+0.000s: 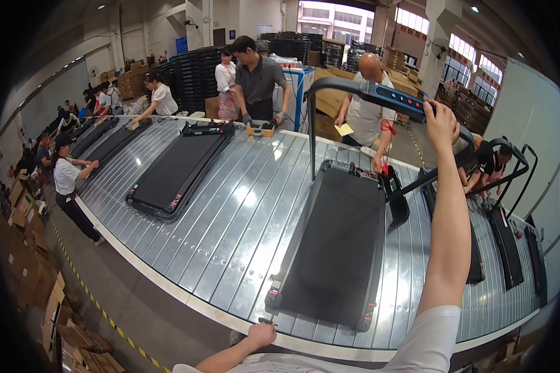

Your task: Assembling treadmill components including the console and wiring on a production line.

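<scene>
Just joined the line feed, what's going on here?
A person stands at a slatted metal conveyor with a black treadmill on it. Their right hand grips the raised handlebar console; their left hand rests at the conveyor's near edge by the treadmill's rear corner, apparently holding a small tool. Another flat treadmill lies further along, and more stand to the right. Other workers stand around the line, and flattened cardboard piles on the floor at left.
</scene>
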A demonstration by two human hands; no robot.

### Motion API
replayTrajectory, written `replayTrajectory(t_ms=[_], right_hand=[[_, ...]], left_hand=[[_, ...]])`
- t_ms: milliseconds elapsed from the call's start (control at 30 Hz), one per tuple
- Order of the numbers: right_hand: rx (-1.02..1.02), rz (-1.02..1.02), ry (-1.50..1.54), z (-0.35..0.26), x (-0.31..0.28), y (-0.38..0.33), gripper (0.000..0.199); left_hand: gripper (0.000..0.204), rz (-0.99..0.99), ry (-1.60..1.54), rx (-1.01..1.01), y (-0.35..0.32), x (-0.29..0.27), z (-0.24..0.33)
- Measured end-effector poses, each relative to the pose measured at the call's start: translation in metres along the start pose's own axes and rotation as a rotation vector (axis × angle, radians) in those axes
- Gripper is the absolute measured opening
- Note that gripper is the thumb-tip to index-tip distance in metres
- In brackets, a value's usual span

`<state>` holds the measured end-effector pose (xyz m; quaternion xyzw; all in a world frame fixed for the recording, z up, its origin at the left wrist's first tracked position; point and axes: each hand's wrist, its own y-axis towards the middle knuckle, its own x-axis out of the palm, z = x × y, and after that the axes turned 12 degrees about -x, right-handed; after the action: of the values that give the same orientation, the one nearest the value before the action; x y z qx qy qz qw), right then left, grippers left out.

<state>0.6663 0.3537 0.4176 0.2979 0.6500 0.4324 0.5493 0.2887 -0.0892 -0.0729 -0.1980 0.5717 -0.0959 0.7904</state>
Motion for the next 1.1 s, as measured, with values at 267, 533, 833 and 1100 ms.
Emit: replayTrajectory(t_ms=[267,533,833,1100], right_hand=[[0.040,0.020,-0.052,-0.018,-0.007,0.001,0.037],[-0.088,0.064,0.017,0.007,-0.004,0.006,0.029],[-0.049,-0.048,0.084,-0.017,-0.008,0.011,0.029],[0.050,-0.116,0.259,-0.008,-0.009,0.004,0.033]], left_hand=[[0.035,-0.037,-0.041,-0.075,-0.005,-0.012,-0.001],[0.040,-0.194,-0.267,-0.095,0.021,-0.040,-0.018],[0.034,-0.098,-0.320,-0.038,0.091,-0.055,-0.028],[0.030,-0.167,-0.277,0.076,0.103,-0.057,-0.029]])
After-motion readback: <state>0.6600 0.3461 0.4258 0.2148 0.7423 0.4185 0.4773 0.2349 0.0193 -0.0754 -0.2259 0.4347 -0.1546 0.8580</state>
